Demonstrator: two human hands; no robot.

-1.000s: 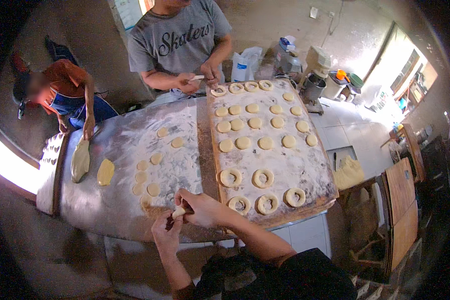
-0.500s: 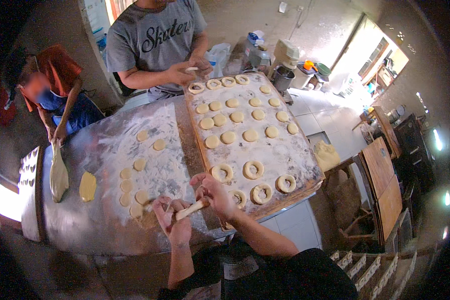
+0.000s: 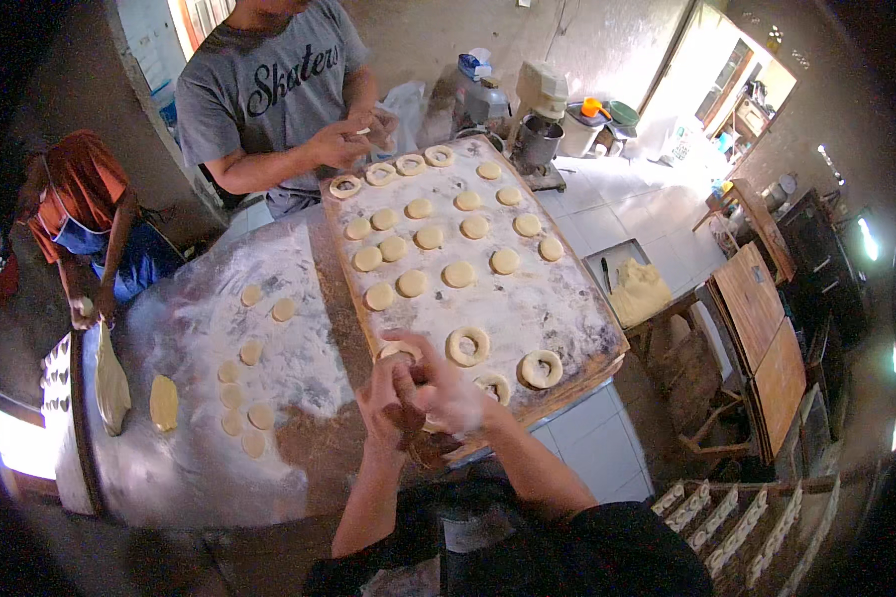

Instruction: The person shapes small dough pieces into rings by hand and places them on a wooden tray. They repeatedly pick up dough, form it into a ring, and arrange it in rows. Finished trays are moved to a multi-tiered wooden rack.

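My left hand (image 3: 388, 403) and my right hand (image 3: 446, 391) are pressed together above the near left corner of a floured board (image 3: 528, 308). The left fingers are curled, and the right hand, partly blurred, lies over them. Whatever dough they hold is hidden between the palms and fingers. Just behind my hands, a dough ring (image 3: 402, 349) on the board is partly covered by them. Other rings lie to the right: one dough ring (image 3: 468, 346), another ring (image 3: 542, 369), and a partly hidden ring (image 3: 493, 386). Round dough pieces (image 3: 459, 274) stand in rows farther back.
Several flat dough discs (image 3: 231, 396) rest on the floured table (image 3: 184, 488) at left, beside a yellow dough slab (image 3: 163, 402). A co-worker in grey (image 3: 279, 99) handles dough across the board; another person in orange (image 3: 90, 189) pulls long dough (image 3: 111, 383). A mixer (image 3: 540, 119) stands behind.
My hands, earlier apart with a dough strip stretched between them, have come together, and the strip is hidden. The view has shifted; the person in orange has straightened the long dough slightly.
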